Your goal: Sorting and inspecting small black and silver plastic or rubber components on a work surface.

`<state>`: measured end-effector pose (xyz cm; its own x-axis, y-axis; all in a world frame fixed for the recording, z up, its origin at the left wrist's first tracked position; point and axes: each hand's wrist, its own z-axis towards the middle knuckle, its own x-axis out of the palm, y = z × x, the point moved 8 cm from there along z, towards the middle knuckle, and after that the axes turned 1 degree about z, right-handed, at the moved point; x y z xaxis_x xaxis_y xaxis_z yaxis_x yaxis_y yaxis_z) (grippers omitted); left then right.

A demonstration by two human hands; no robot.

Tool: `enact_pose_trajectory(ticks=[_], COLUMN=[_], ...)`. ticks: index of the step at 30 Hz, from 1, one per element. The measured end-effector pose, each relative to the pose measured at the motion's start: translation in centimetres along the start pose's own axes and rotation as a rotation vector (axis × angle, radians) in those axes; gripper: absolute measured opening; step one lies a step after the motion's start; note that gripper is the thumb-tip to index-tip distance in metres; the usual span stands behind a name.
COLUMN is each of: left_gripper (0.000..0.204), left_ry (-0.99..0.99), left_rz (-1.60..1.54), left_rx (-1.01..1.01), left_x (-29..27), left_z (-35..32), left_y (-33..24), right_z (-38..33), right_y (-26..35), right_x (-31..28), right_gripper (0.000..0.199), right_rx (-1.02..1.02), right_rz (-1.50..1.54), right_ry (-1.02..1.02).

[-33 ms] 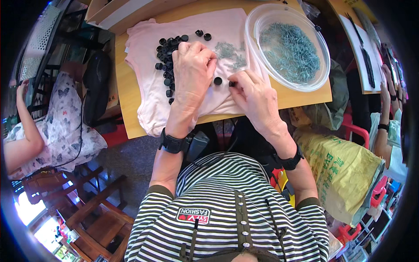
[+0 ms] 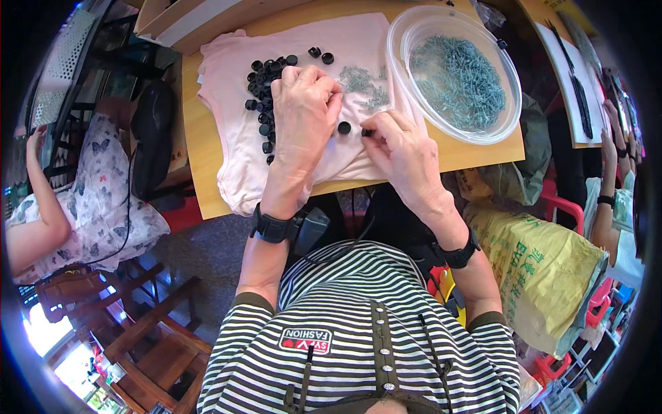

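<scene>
My right hand (image 2: pixel 407 152) pinches a small round black cap (image 2: pixel 366 133) between thumb and fingertips, just above a pink cloth (image 2: pixel 238 176). My left hand (image 2: pixel 303 110) is closed with its fingertips together, beside a pile of black caps (image 2: pixel 258 86). What it grips, if anything, is hidden. One single black cap (image 2: pixel 344 127) lies on the cloth between the two hands. Beyond them, a loose heap of thin, grey screw-like metal pieces (image 2: pixel 355 79) is spread on the cloth.
A clear round plastic tub (image 2: pixel 507 114) full of the same metal pieces stands on the wooden table (image 2: pixel 203 183) at the right. A cardboard box (image 2: pixel 200 24) sits at the back left. People sit on both sides. A yellow woven sack (image 2: pixel 538 269) is to my right.
</scene>
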<state>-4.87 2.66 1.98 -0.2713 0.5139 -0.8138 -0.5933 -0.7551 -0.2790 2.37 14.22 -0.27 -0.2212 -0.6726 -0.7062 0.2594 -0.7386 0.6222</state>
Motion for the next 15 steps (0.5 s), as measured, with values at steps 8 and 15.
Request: enact_pose_trajectory(ticks=[8,15], left_gripper=[0.010,0.008], left_ry=[0.077,0.235], left_rz=[-0.126,-0.556], left_rx=[-0.001,-0.137], left_x=[-3.5,-4.2], left_z=[-0.7,-1.7], left_y=[-1.4,-2.3], right_z=[-0.3,-1.6], right_y=[-2.3,-3.1], right_x=[-0.6,1.0], right_gripper=[0.014,0.026], right_rx=[0.300,0.520], right_rz=[0.683,1.321], right_ry=[-0.047,0.043])
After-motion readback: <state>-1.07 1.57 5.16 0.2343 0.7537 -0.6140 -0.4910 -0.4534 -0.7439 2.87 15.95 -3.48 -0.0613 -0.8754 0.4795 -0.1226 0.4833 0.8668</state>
